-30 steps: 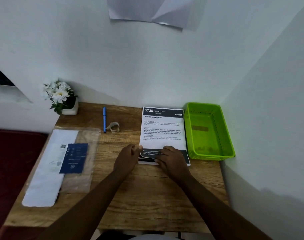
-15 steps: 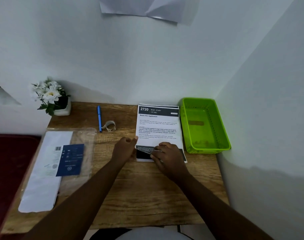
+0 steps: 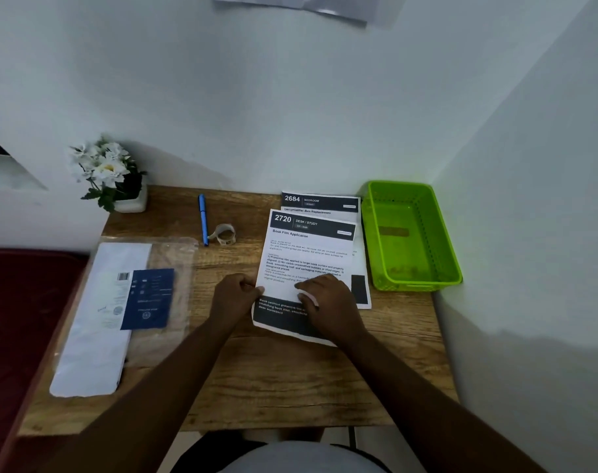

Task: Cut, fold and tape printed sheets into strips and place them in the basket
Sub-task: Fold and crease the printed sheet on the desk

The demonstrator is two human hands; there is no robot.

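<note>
Printed sheets (image 3: pixel 311 254), flat white paper with dark header bands, stacked mid-right on a wooden desk (image 3: pixel 256 380) with visible grain. Top one marked 2720, skewed a bit off the one under it marked 2684, near corner tipped toward the desk edge.

Going left to right then:

Dark red surface (image 3: pixel 21 302) off the desk's left side, looks soft and matte. White flowers in a small white pot (image 3: pixel 111 175) at the back left corner, against the wall. Clear crinkly plastic sleeve (image 3: pixel 137 295) lying flat, holding a long white sheet and a navy blue card with a barcode label. Blue pen (image 3: pixel 203 218), slim and straight, pointing away toward the wall. Just beside it a small roll of clear tape (image 3: pixel 225 234), ring-shaped, loose end curling off.

Left hand (image 3: pixel 234 298) curled at the left edge of the top sheet, fingers closed on the paper's edge. Right hand (image 3: pixel 328 302) flat on the lower middle of the same sheet, fingers spread and pressing down, covering part of the dark bottom block.

Bright green plastic basket (image 3: pixel 412 235) at far right, rectangular, perforated walls, tucked into the wall corner just beside the sheets. Something small and brownish on its floor, can't tell what.
</note>
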